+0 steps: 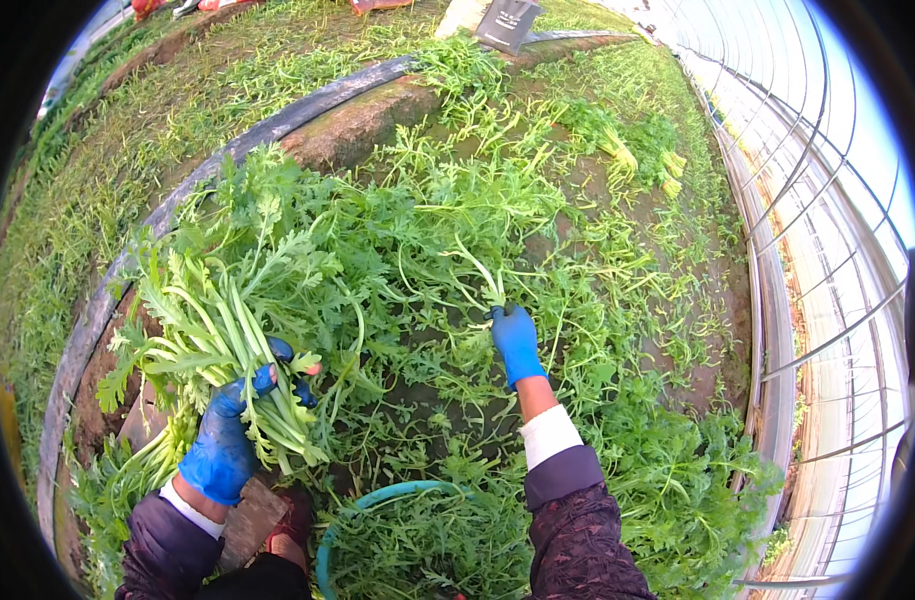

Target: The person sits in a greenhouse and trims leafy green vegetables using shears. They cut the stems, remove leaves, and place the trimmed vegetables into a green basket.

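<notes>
My left hand (229, 435), in a blue glove torn at a fingertip, is closed around a bunch of leafy green stalks (232, 322), their cut ends pointing down to the right. Out ahead, my right hand (514, 337), also blue-gloved, grips a few pale stems (495, 281) low over the greens. Between and beyond the hands lies a dense spread of leafy greens (382, 232). More stalks (154, 457) lie beside my left wrist. Whether my right hand holds anything else is hidden.
A round teal-rimmed container (326, 547) full of greens is near my feet. Tied bunches (622, 157) lie on the ground farther off. A dark plastic edging strip (277, 124) curves along the left; the greenhouse's film wall (825, 300) rises at the right. A dark bag (508, 26) is at the top.
</notes>
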Demonstrator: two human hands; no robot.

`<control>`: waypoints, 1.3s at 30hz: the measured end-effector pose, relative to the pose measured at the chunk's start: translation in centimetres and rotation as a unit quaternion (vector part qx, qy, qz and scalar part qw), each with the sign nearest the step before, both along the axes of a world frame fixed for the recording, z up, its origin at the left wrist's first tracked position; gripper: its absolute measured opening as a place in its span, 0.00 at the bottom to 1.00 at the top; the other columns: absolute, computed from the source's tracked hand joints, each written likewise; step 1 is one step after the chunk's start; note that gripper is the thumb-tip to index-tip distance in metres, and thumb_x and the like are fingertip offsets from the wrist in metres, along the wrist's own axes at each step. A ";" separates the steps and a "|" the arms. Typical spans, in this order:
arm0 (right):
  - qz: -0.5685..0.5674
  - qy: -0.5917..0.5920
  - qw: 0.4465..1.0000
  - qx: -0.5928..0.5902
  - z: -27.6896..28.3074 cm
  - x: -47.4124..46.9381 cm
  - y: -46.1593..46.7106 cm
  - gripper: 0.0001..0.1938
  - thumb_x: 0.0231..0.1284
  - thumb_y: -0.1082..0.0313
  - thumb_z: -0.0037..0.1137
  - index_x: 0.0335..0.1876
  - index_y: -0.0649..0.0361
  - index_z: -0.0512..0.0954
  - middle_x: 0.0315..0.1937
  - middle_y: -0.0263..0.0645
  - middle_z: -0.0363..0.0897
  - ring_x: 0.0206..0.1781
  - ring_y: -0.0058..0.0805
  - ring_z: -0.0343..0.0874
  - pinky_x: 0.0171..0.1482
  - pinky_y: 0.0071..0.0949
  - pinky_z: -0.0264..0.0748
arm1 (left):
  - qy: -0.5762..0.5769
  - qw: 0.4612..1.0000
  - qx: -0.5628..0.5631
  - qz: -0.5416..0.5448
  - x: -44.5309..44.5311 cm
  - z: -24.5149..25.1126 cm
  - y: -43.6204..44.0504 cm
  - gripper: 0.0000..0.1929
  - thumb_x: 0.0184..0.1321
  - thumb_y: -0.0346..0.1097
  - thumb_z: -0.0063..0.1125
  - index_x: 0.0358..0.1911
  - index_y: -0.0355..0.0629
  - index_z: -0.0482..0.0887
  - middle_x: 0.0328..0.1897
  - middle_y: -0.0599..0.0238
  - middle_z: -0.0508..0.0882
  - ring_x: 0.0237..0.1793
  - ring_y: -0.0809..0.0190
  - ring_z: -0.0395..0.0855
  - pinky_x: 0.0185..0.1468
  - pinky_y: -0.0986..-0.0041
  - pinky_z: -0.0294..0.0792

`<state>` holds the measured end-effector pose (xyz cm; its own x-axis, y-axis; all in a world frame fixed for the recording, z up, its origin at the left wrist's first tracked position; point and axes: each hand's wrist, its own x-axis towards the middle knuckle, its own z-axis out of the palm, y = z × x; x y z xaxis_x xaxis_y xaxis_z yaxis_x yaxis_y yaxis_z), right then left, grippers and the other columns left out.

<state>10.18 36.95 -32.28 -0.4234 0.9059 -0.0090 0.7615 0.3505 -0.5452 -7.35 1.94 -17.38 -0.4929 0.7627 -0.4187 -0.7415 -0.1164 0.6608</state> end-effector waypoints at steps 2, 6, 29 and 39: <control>0.003 0.169 0.976 -0.139 3.8 -0.4 -2.4 0.12 0.66 0.63 0.50 0.39 0.64 0.79 0.27 0.45 0.82 0.26 0.32 0.78 0.34 0.30 0.74 | 0.002 0.999 0.022 -0.023 0.3 0.0 0.3 0.20 0.55 0.38 0.65 0.51 0.44 0.76 0.47 0.58 0.83 0.41 0.58 0.83 0.47 0.62 0.78; 0.203 0.428 0.857 -0.205 10.4 -1.2 -12.9 0.08 0.71 0.70 0.45 0.46 0.65 0.76 0.30 0.35 0.81 0.31 0.20 0.78 0.33 0.21 0.75 | 0.004 0.998 -0.010 -0.062 1.5 0.1 1.2 0.24 0.55 0.38 0.64 0.55 0.42 0.74 0.56 0.56 0.80 0.46 0.56 0.83 0.51 0.63 0.78; 0.125 -0.102 0.982 0.094 -2.3 -3.5 4.3 0.16 0.60 0.61 0.55 0.49 0.62 0.80 0.44 0.50 0.83 0.46 0.47 0.83 0.47 0.41 0.79 | 0.280 0.932 0.157 0.169 -5.0 3.9 -1.2 0.38 0.64 0.42 0.55 0.74 0.42 0.49 0.37 0.74 0.68 0.37 0.70 0.65 0.47 0.73 0.67; 0.103 -0.254 0.957 -0.096 -3.8 -1.5 12.6 0.18 0.55 0.61 0.56 0.50 0.61 0.80 0.44 0.49 0.84 0.46 0.42 0.84 0.46 0.38 0.79 | 0.126 0.977 0.170 0.036 -4.4 -0.8 -0.4 0.14 0.62 0.37 0.56 0.47 0.46 0.68 0.30 0.72 0.68 0.28 0.68 0.67 0.33 0.72 0.67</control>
<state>8.72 49.58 -36.05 -0.4897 0.7648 -0.4186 0.8708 0.4527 -0.1915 -11.80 1.58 -18.21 -0.6046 0.7965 -0.0066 -0.5425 -0.4057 0.7356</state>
